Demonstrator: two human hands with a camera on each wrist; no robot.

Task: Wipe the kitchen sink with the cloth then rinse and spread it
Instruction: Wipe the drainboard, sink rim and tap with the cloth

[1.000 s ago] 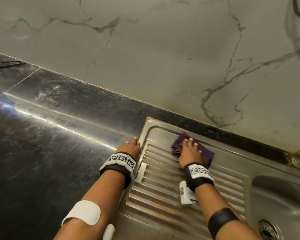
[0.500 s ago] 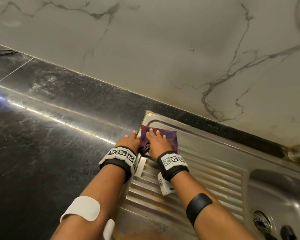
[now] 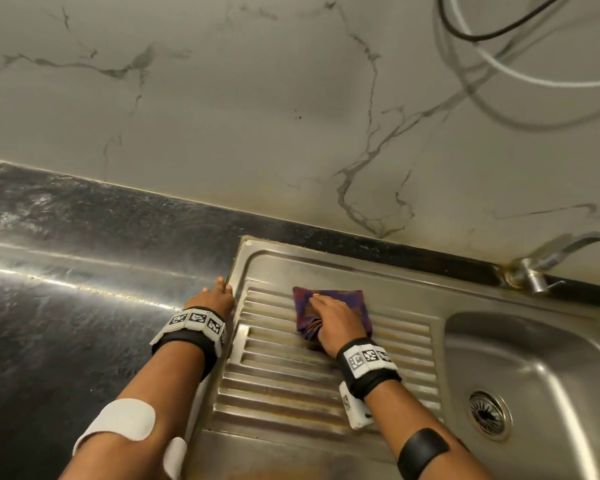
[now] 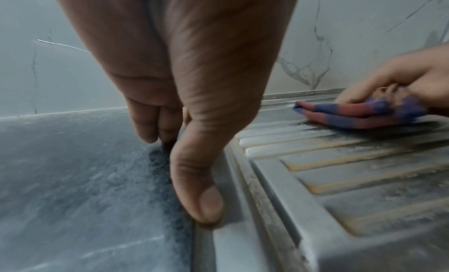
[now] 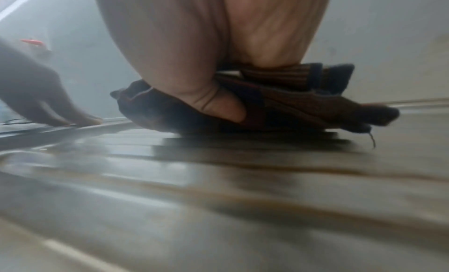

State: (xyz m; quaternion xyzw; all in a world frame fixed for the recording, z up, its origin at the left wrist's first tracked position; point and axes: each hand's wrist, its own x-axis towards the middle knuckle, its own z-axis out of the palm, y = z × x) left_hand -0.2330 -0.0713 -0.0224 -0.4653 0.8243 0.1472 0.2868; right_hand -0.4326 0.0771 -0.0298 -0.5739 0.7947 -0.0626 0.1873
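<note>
A folded purple-and-red cloth (image 3: 349,299) lies on the ribbed steel drainboard (image 3: 284,379) of the sink, toward its far side. My right hand (image 3: 336,318) presses down on it. The fingers lie over the top and the thumb (image 5: 218,105) tucks into the folds of the cloth (image 5: 303,103). The left wrist view shows the cloth (image 4: 352,115) pinched under that hand (image 4: 401,78). My left hand (image 3: 217,296) rests on the dark counter at the drainboard's left rim, fingers straight, thumb (image 4: 201,189) on the steel edge, holding nothing.
The sink basin (image 3: 551,358) with its drain (image 3: 489,414) lies to the right, and a tap (image 3: 534,271) stands behind it. A dark stone counter (image 3: 66,323) stretches left. The marble wall (image 3: 257,116) rises behind, with hoses (image 3: 499,53) hanging at top right.
My right hand slid the cloth into the drainboard's far-left corner, then back right to the middle of the ribs. My left hand stayed at the rim.
</note>
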